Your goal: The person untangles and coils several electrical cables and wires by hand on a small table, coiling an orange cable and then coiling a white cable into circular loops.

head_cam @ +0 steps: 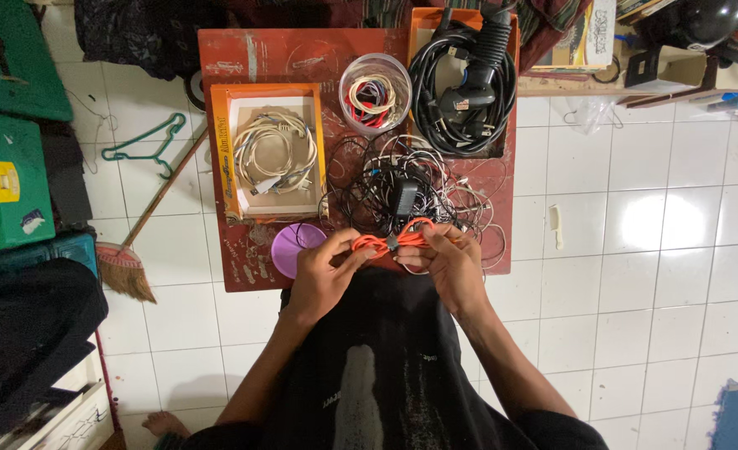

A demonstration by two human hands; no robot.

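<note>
Both bare forearms reached forward from the near edge and converged toward the middle. The left hand [323, 271] lay palm down, wrist bent slightly inward, its fingers curled and pinched closed near the fingertips. The right hand [445, 262] mirrored it just beside, knuckles up, fingers folded tightly inward. The 2 hands sat close together, thumbs nearly meeting.

Head cam, straight down, mid range, over red table [302, 50]
</note>
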